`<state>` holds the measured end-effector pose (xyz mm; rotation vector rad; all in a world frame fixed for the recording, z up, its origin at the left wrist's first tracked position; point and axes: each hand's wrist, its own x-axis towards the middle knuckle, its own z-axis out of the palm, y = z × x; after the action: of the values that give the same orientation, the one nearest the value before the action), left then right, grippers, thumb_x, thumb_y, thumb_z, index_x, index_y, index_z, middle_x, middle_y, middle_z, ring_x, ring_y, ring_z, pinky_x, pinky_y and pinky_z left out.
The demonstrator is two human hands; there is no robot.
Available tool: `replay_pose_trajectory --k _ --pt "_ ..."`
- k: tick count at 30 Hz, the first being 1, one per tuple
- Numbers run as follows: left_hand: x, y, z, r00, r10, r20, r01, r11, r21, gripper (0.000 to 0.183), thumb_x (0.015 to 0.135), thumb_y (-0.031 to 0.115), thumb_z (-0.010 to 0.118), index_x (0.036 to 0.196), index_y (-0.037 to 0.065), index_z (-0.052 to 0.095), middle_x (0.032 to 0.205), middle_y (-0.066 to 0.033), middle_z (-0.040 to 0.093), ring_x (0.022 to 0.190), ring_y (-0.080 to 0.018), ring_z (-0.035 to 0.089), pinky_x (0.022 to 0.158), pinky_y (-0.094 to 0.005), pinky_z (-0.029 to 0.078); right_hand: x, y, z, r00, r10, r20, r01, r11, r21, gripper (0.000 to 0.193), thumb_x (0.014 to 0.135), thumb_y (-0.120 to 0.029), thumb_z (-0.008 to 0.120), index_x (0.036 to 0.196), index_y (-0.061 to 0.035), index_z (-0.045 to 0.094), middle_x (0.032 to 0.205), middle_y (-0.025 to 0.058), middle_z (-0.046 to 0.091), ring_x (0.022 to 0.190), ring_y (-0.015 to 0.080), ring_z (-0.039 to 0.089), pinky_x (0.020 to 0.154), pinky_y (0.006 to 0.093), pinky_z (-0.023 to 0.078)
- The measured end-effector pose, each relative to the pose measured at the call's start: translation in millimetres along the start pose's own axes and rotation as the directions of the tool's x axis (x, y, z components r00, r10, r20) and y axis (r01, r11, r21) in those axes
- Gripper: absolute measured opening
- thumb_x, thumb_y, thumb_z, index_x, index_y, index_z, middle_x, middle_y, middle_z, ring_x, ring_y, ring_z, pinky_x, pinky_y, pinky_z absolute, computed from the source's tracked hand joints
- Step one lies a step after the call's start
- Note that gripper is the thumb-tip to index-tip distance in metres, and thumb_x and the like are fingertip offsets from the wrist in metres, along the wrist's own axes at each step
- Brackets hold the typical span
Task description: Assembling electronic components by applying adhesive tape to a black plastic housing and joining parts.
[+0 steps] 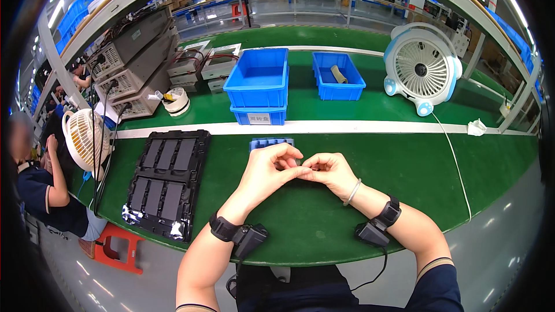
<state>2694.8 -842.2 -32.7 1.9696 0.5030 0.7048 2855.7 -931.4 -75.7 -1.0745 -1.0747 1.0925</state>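
Observation:
My left hand (pixel 269 167) and my right hand (pixel 332 175) meet over the middle of the green table, fingertips pinched together. Something small sits between the fingers, too hidden to name. Just beyond my left hand lies a small blue tray (pixel 261 144) with dark parts in it, partly covered by the hand. To the left, a black plastic tray (pixel 196 180) holds several flat dark rectangular pieces (pixel 171 200) in two rows.
Blue bins (pixel 255 84) stand stacked at the back, with another blue bin (pixel 341 88) beside them. A white-and-blue fan (pixel 421 69) trails a cable at right. Grey power units (pixel 136 75) and a beige fan (pixel 84 138) are left, where a person (pixel 49 182) sits.

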Motion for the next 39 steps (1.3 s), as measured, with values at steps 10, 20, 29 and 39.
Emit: replay_pose_trajectory --k 10,20,29,39 --pt "4 -1 -25 0.982 -0.129 0.141 0.163 0.951 -0.264 0.019 0.078 0.002 0.067 0.095 -0.004 0.062 0.081 -0.0097 0.066 0.072 -0.0134 0.065 0.067 -0.0234 0.053 -3 -13 1 0.992 0.118 0.041 -0.119 0.993 0.003 0.019 0.075 -0.012 0.074 0.09 -0.0046 0.065 0.073 -0.0044 0.058 0.061 0.0023 0.05 0.054 0.0158 0.039" --pt "2 -39 -98 0.907 -0.386 -0.168 0.406 0.907 0.114 0.009 0.075 0.008 0.069 0.08 0.0 0.066 0.07 -0.0052 0.065 0.059 -0.0097 0.061 0.053 -0.0201 0.047 -17 -21 21 0.95 0.212 0.228 -0.096 0.896 -0.435 0.035 0.069 -0.014 0.078 0.09 -0.0065 0.052 0.06 0.0012 0.059 0.052 0.0065 0.057 0.048 0.0211 0.044" --pt "-2 -70 -91 0.925 -0.006 -0.38 0.251 0.761 0.598 0.01 0.066 0.007 0.071 0.073 0.003 0.067 0.077 -0.0134 0.063 0.068 -0.0226 0.063 0.067 -0.031 0.049 -15 -28 10 0.971 0.124 0.206 0.117 0.505 -0.855 0.057 0.056 -0.047 0.081 0.085 -0.0063 0.055 0.054 0.0047 0.056 0.05 0.0165 0.057 0.049 0.0283 0.043" --pt "-3 -45 -106 0.716 -0.252 -0.651 0.08 0.956 -0.282 0.032 0.082 0.018 0.066 0.111 0.006 0.056 0.084 -0.0044 0.061 0.062 -0.0106 0.06 0.054 -0.0221 0.05 0 -5 -7 0.997 0.076 0.009 -0.062 0.876 -0.478 0.018 0.079 -0.018 0.07 0.076 -0.004 0.059 0.056 -0.003 0.053 0.047 0.0023 0.047 0.042 0.018 0.038"
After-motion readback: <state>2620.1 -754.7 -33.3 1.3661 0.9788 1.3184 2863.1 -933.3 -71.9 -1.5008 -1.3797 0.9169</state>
